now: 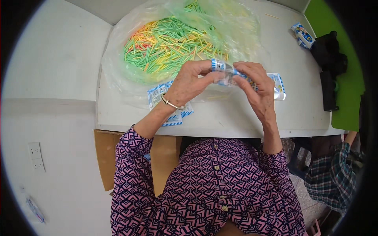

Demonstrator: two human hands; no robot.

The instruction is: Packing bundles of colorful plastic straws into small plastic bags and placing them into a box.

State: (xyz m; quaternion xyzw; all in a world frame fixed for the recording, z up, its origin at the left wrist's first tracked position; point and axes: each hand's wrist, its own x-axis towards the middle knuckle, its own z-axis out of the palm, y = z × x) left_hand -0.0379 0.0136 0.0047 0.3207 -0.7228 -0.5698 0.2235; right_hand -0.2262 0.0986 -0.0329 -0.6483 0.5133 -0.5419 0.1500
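Observation:
Between both hands, above the table, is a small clear plastic packet [226, 77] with blue-and-white striped ends. My left hand [193, 80] pinches one side of it between thumb and fingers. My right hand [256, 83] has its fingers closed round the other side, hiding part of the packet. Just beyond them lies a large clear plastic bag [114, 74] filled with thin green, yellow, orange and pink sticks [173, 45]. Several flat blue-and-white packets [172, 120] rest under my left wrist. Another blue-and-white packet [280, 86] lies beside my right hand.
The white table [220, 122] has a wall on its left. At the right are a black device [328, 59], a small blue-and-white pack [302, 35] and a green panel [346, 102]. A cardboard box [167, 161] stands below. Someone in a plaid sleeve [338, 173] is at the right.

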